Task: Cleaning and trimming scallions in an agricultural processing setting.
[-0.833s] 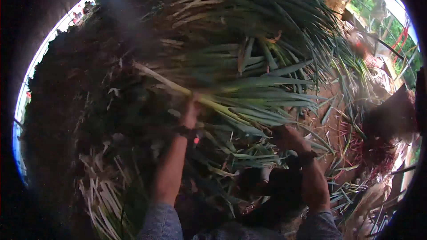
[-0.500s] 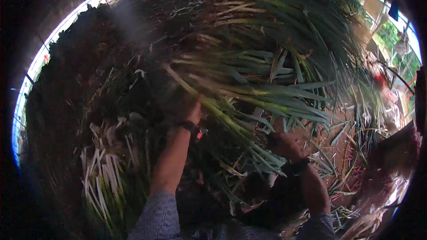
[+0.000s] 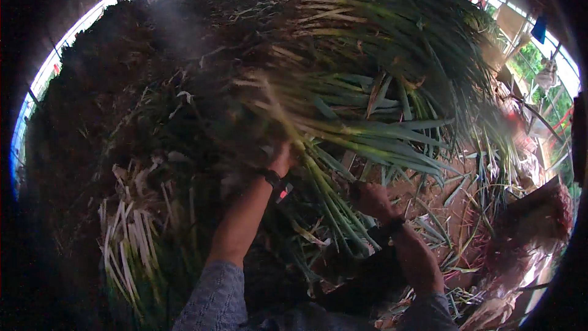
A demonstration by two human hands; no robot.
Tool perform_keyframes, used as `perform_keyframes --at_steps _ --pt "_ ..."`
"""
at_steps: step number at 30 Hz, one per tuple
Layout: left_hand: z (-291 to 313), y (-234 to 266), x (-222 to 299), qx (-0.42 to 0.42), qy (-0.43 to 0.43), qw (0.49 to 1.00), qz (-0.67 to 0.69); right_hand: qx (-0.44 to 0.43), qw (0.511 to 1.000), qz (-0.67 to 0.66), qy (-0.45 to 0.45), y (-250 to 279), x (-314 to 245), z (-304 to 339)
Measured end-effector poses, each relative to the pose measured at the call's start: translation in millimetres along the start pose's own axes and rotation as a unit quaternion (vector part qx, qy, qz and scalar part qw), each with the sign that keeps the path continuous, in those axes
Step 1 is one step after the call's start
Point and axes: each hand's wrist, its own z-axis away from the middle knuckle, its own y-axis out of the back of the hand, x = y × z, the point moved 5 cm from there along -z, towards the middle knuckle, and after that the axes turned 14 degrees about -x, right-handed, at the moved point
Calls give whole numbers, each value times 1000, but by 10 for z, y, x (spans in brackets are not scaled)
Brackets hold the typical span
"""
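Note:
My left hand [image 3: 283, 157] is closed around a few long green onions [image 3: 315, 178], whose pale ends tilt up and away while the green leaves hang toward me. Its fingers lie partly in shadow and behind the stalks. To the right of those leaves, my right hand [image 3: 372, 201] is curled closed close against them; what it grips is hidden. Just beyond both hands, a big heap of green onions [image 3: 392, 138] spreads with its leaves pointing right. Each wrist wears a dark band.
At the lower left lies a bunch of cleaned green onions [image 3: 131, 239] with white stems. Leaf scraps cover the brown ground [image 3: 468, 208] on the right. A reddish bundle [image 3: 527, 233] stands at the right edge. Dark, root-covered stalks [image 3: 122, 86] fill the left side.
The held green onions have swung more upright, their leaf ends shifting left. My left hand has moved slightly right, and my right hand slightly left. The view has shifted a little.

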Motion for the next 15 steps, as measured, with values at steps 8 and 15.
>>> perform_keyframes --at_steps 8,15 --pt "56 -190 125 32 2 989 -141 5 998 -69 1 217 -121 -74" --pt "143 -125 184 32 13 991 -128 1 995 -83 50 326 -203 -114"
